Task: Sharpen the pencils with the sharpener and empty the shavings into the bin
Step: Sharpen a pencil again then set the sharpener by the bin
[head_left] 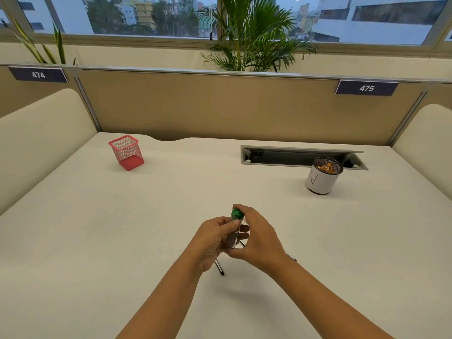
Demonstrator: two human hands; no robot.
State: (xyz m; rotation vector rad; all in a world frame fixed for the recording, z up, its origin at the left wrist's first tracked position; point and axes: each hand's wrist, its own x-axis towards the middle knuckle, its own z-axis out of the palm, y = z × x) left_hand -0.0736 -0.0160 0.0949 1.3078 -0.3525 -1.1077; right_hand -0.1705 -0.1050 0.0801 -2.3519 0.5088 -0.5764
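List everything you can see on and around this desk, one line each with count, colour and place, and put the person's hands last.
sharpener: one, green cap on a clear body, held in both hands above the near middle of the desk
pencils: two partly visible, dark and silvery, lying on the desk under the hands
round bin: one, white with black mesh rim, far right, orange shavings inside
mesh holder: one, red, far left
cable tray: one, grey, open, behind the bin
desk: one, cream
number plates: two, dark, on the partition
plants: two, green, behind the partition
left hand: grips the sharpener body
right hand: grips the sharpener
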